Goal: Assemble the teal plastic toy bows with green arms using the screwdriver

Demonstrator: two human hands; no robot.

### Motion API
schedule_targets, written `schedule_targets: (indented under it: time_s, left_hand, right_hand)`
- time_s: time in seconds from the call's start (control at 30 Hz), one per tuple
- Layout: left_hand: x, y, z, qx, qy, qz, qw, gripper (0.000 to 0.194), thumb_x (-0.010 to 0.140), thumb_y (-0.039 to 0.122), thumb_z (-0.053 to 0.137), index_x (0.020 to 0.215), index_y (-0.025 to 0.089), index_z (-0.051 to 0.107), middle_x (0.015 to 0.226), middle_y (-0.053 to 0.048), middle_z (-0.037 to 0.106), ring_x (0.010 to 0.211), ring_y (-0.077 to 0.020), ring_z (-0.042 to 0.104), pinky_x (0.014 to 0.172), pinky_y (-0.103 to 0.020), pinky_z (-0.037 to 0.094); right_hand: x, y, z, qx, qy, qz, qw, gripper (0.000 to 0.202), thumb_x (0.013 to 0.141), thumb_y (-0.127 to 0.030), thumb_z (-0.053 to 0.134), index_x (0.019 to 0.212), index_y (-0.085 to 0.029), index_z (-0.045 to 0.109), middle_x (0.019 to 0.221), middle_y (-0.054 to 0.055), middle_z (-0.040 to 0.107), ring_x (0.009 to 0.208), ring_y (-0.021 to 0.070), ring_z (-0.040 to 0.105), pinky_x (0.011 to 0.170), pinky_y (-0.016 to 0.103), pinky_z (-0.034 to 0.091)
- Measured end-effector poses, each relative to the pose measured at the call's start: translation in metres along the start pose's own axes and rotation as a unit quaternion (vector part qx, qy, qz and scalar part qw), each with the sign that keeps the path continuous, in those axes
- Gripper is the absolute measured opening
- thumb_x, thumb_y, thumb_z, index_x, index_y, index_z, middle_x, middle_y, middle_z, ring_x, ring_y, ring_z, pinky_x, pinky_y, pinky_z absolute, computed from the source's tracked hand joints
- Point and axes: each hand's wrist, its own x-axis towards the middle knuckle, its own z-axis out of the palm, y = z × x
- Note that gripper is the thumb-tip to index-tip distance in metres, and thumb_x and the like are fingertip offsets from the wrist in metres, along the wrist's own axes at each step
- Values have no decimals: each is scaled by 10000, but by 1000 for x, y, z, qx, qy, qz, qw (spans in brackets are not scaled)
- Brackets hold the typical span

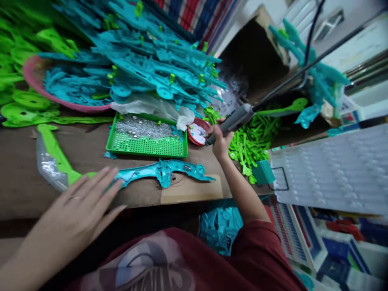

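My left hand (87,202) lies flat, fingers stretched out, over the near end of a long blue plastic toy bow part (145,170). Beside it a bright green curved plastic part (56,149) reaches up to the left, with clear plastic film against it. The blue part's right end rests over a piece of brown cardboard (194,190), and thin wires show near it. My right hand (221,139) is wrapped round a grey electric screwdriver (238,119) hung from a dark rod or cord. Its tip is close to a small red basket (198,132) with white pieces.
A green perforated tray (147,150) of small metal screws stands behind the blue part. Blue parts (145,60) are piled high at the back, near a pink basin (32,76). Green parts (254,137) and a teal box (263,172) lie right, before a white ridged panel (327,165).
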Motion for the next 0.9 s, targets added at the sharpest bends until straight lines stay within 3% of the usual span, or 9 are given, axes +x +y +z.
schedule_targets:
  time_s: [0.13,0.2,0.27,0.37,0.47,0.57,0.73,0.8,0.9]
  left_hand:
    - [50,26,35,101,-55,58,992,480,1025,327,388,1367,31,551,1384,-253,604,1242,-386,605,1043,-556,466]
    - [63,24,46,133,-85,55,986,455,1015,263,378,1355,22,562,1258,-247,662,1102,-370,657,934,-518,514]
    - [66,15,48,150,-94,66,982,439,1010,206,373,1368,31,555,1194,-226,681,1021,-350,666,862,-481,529]
    - [57,4,34,150,-65,106,981,428,1014,191,391,1387,36,531,1177,-215,681,1012,-340,659,866,-467,527]
    - [47,2,14,111,-17,141,984,444,1009,206,468,1423,46,481,1183,-205,680,1053,-333,655,929,-464,513]
    - [42,5,-3,41,6,162,986,475,986,164,530,1450,94,451,1222,-181,667,1104,-307,649,973,-436,504]
    - [41,10,-17,-19,-14,213,977,434,997,148,505,1429,126,479,1241,-165,656,1129,-266,652,986,-399,512]
    - [40,6,-19,-13,-13,237,971,439,1009,168,468,1447,138,472,1232,-159,665,1109,-258,665,956,-385,534]
    - [38,-14,-11,14,-8,281,960,524,997,176,439,1520,170,422,1233,-150,683,1081,-252,692,880,-343,577]
  right_hand:
    - [-32,1,-48,-145,104,7,984,487,795,-508,694,1132,-214,502,940,25,627,847,166,652,796,336,545]
    - [-73,-20,-64,-252,173,-62,950,497,787,-446,729,1179,-224,520,1155,89,596,1071,213,616,958,426,513]
    - [-131,-41,-70,-296,178,-110,932,364,759,-392,753,1044,-238,586,1034,72,633,1028,251,633,978,507,502]
    - [-218,-60,-56,-243,72,40,966,221,724,-365,768,814,-245,606,774,26,630,775,233,648,814,465,564]
    - [-259,-62,-19,-203,80,169,961,173,841,-352,668,932,-208,637,817,63,677,743,219,670,708,393,586]
    - [-245,-56,24,-137,75,230,961,272,807,-393,714,985,-203,637,913,73,722,811,217,707,729,357,606]
    - [-178,-45,72,165,-101,268,944,501,682,-423,807,1111,-254,609,873,-36,711,799,149,696,715,266,579]
    - [-153,-42,65,192,-135,262,936,479,723,-477,762,1098,-219,616,670,-83,638,611,100,649,585,207,522]
    - [-124,-41,15,175,-172,256,935,458,724,-477,782,1010,-152,635,538,-88,574,451,79,574,464,173,453]
